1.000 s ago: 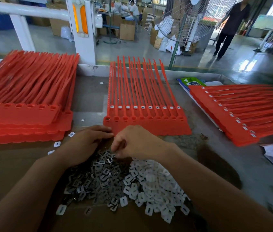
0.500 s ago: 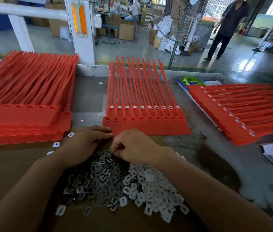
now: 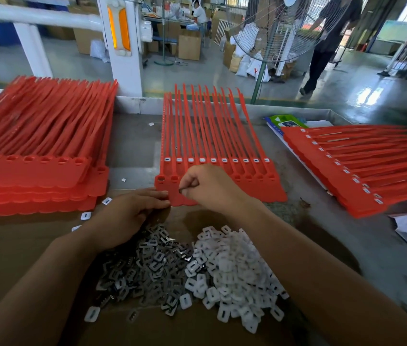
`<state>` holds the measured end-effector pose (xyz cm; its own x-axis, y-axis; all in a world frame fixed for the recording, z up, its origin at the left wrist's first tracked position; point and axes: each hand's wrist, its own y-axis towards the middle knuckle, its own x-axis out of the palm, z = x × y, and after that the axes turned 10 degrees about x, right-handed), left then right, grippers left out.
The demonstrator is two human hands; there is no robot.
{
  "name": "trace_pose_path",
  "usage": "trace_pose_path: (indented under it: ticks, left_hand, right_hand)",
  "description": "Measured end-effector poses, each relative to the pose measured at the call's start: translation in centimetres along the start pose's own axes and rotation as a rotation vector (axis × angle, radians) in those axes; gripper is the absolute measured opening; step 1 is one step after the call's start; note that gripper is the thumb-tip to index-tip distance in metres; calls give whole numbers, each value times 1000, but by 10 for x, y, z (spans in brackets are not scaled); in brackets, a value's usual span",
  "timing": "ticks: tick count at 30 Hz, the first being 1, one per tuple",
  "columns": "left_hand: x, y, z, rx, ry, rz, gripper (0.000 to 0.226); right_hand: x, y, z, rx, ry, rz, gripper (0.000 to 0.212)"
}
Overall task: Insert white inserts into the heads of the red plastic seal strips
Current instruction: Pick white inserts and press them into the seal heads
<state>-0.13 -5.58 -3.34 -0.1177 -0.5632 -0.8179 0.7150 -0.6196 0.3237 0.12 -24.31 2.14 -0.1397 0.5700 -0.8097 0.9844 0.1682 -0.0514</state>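
Right hand (image 3: pixel 212 188) is up over the near edge of the middle sheet of red seal strips (image 3: pixel 222 156), thumb and forefinger pinched together on something small and dark; too small to tell what it is. Left hand (image 3: pixel 127 216) lies flat just left of it, fingers straight and together, fingertips touching the sheet's near-left corner. That sheet sits in the centre of the grey table (image 3: pixel 135 146), tails fanning away to the far side, a row of 10 white inserts already seated across the heads; the right hand covers several heads of the lower row, so only those on either side of it show. Near the person, on a brown cardboard sheet (image 3: pixel 10 258), lies a heap in 2 parts: dark metal clips (image 3: pixel 147 265) on the left, white inserts (image 3: pixel 234 265) on the right, touching in the middle. Both forearms reach across it, and the left wrist hides the far-left part of the dark pile. A few stray white pieces (image 3: pixel 85 216) lie left of the left hand. A thick stack of red strips (image 3: pixel 35 151) fills the left of the table, another stack (image 3: pixel 359 166) lies angled on the right over a green and blue packet (image 3: pixel 284 121). Beyond the table rim, a white post (image 3: pixel 122 46), a standing fan (image 3: pixel 279 28), and a person in dark clothes (image 3: pixel 327 41) on the shiny floor.
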Motion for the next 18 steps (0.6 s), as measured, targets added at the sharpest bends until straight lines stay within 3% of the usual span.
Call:
trace_pose_path:
  ticks: [5, 18]
  left_hand:
    - [-1, 1, 3, 22, -3, 27, 36]
    - [1, 1, 5, 22, -24, 36, 39]
  right_hand:
    - [0, 26, 4, 89, 77, 80, 17]
    - [22, 56, 7, 132, 23, 70, 21]
